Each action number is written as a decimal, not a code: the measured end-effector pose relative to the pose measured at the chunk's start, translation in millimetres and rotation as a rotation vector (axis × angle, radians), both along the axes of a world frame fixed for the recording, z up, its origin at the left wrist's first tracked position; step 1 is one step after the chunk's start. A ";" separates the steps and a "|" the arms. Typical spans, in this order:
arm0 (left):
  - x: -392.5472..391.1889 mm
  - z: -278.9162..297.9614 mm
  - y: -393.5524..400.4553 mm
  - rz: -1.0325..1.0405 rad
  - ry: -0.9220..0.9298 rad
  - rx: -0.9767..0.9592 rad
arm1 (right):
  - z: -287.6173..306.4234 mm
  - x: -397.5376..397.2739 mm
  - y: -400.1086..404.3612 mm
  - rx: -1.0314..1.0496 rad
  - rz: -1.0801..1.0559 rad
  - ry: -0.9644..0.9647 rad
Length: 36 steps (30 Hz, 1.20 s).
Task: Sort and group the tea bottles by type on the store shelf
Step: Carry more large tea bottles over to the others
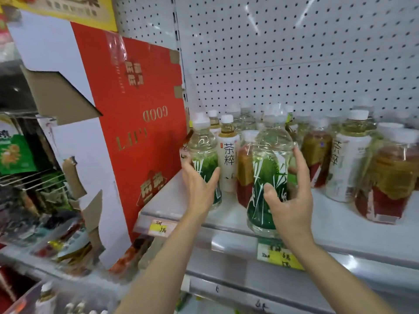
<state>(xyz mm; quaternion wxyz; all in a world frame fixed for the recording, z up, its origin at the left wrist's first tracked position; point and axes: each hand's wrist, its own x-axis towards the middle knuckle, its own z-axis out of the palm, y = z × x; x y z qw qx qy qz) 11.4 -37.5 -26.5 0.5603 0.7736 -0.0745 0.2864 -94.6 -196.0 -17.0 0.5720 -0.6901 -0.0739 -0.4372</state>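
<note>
- Left hand (pixel 199 184) wraps a green-label bottle (pixel 204 164) standing at the shelf's (pixel 353 223) left end, near the front edge. Its base is hidden behind the wrist, so I cannot tell whether it rests flat.
- Behind it, a white-label bottle (pixel 229 155) stands close; nudging the green one back could topple it.
- Right hand (pixel 290 200) grips a second green-label bottle (pixel 267 175) over the front edge. Its fingers look loosely spread, so the bottle might slip and drop off the shelf.
- Beside that hand, a red-label bottle (pixel 243 175) is mostly covered.
- Toward the right end, the mixed bottles blur, and their types in the back row are hard to make out.
</note>
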 end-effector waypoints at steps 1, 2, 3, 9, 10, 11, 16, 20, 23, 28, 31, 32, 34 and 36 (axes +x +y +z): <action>2.9 -1.7 0.0 0.010 -0.006 0.022 | -0.4 1.5 -0.1 0.000 -0.014 -0.003; 4.8 -2.7 0.5 0.012 -0.015 0.032 | -0.7 2.4 0.3 0.001 -0.030 -0.004; 7.2 -3.9 1.5 0.004 -0.026 0.033 | -0.9 3.7 1.0 0.002 -0.049 -0.003; 7.1 -3.7 18.4 -0.126 -0.056 -0.024 | 0.0 10.1 14.7 0.007 -0.142 -0.011; 8.5 -0.4 23.5 -0.117 -0.082 -0.083 | -0.5 10.5 17.6 0.005 -0.153 -0.012; 15.7 2.9 29.7 -0.081 -0.105 -0.146 | -0.6 11.0 21.5 0.002 -0.163 -0.014; 63.5 30.6 54.0 -0.063 -0.032 -0.128 | -4.1 9.8 44.4 -0.027 -0.194 -0.005; 84.6 33.4 57.0 -0.157 0.071 0.005 | -5.0 11.8 59.3 -0.059 -0.224 -0.015; 93.3 28.7 61.2 -0.262 0.170 -0.011 | -7.1 19.4 70.2 -0.090 -0.235 -0.002; 96.9 26.5 69.1 -0.288 0.120 0.115 | -14.9 35.0 89.5 -0.133 -0.261 -0.005; 98.1 32.5 69.0 -0.295 0.114 0.186 | -17.7 46.0 94.4 -0.158 -0.305 0.005; 98.4 34.1 68.4 -0.293 0.113 0.199 | -19.3 49.2 94.3 -0.166 -0.316 0.012; 100.3 32.4 67.2 -0.276 0.109 0.179 | -22.6 52.9 94.5 -0.181 -0.326 0.032; 102.6 24.0 65.3 -0.263 0.136 0.111 | -22.7 53.5 96.3 -0.208 -0.339 0.041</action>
